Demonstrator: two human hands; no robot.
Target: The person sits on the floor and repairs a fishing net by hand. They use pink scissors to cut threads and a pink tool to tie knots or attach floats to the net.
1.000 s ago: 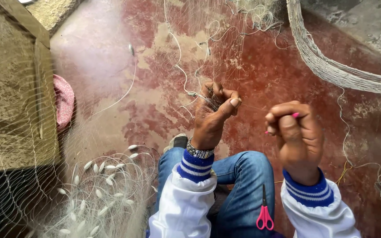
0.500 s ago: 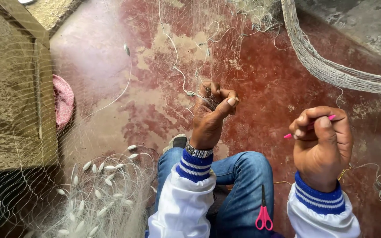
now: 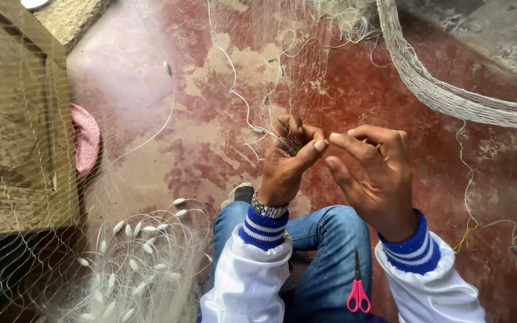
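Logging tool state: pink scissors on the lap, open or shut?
Shut. The scissors lie on the jeans with the blades together in one thin line and the two pink handle loops side by side, neither hand touching them.

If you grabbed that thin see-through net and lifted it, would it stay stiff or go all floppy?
Probably very floppy: the net hangs in loose folds and lies heaped on the floor. It likely weighs little, since its threads are hair-thin. It would probably snag easily too: strands already bunch where the left hand pinches them.
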